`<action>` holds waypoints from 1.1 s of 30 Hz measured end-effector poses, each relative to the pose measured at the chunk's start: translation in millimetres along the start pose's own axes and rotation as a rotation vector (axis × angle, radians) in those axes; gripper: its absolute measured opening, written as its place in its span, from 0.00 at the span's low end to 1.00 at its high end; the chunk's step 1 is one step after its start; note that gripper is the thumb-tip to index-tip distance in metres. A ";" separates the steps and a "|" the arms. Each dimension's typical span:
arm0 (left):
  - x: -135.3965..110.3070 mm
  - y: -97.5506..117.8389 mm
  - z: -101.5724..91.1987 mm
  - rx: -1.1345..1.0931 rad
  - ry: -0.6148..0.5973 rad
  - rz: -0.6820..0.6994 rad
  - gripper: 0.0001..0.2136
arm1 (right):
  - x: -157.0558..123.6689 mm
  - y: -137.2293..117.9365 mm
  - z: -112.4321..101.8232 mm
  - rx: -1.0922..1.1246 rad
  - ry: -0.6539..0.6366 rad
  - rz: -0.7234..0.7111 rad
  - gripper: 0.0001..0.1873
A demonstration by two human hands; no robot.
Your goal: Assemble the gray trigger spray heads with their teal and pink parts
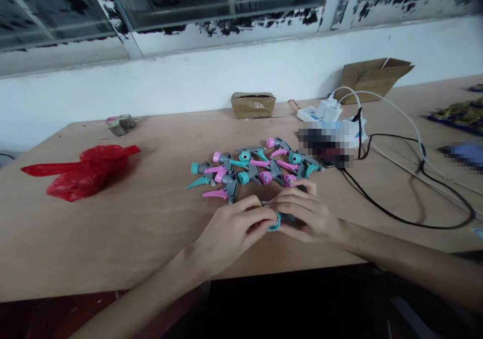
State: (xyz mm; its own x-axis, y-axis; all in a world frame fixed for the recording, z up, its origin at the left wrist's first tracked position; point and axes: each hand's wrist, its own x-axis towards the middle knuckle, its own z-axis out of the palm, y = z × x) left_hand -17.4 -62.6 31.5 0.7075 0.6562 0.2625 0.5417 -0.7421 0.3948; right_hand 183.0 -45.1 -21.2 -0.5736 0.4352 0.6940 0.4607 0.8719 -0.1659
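Close to the table's front edge, my left hand (237, 228) and my right hand (305, 213) meet around one spray trigger head (275, 222). Only its teal collar and a bit of grey body show; my fingers cover the rest. The left fingers pinch at the teal collar, while the right fingers wrap the grey body. Just beyond my hands lies a cluster of several spray trigger heads (253, 173), grey with pink or teal collars and levers, lying on their sides in different directions.
On the wooden table (158, 238), a red plastic bag (90, 170) lies at left. Small cardboard box (253, 105) and open carton (372, 80) stand by the wall. A power strip (309, 113) with chargers and looping black cable (407, 223) are at right.
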 end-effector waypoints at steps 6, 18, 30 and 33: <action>-36.6 -8.2 -2.6 0.138 0.300 0.021 0.12 | 12.7 2.6 -12.2 -0.044 0.059 0.063 0.17; -63.1 -28.2 3.2 0.169 0.284 -0.286 0.09 | 43.8 105.4 -31.2 -0.448 0.059 0.325 0.19; -44.1 -61.1 -13.2 0.436 0.134 -0.459 0.10 | 46.8 59.0 -26.2 -0.070 -0.055 0.388 0.15; -36.3 -59.4 -11.8 0.416 0.098 -0.464 0.11 | 49.7 43.1 -19.2 -0.004 -0.090 0.344 0.13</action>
State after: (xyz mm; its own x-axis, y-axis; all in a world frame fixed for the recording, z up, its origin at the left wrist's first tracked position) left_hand -80.6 -40.8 9.0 0.3220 0.9175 0.2334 0.9276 -0.3551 0.1162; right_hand 187.4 9.8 19.6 -0.4419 0.7213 0.5333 0.6400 0.6701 -0.3760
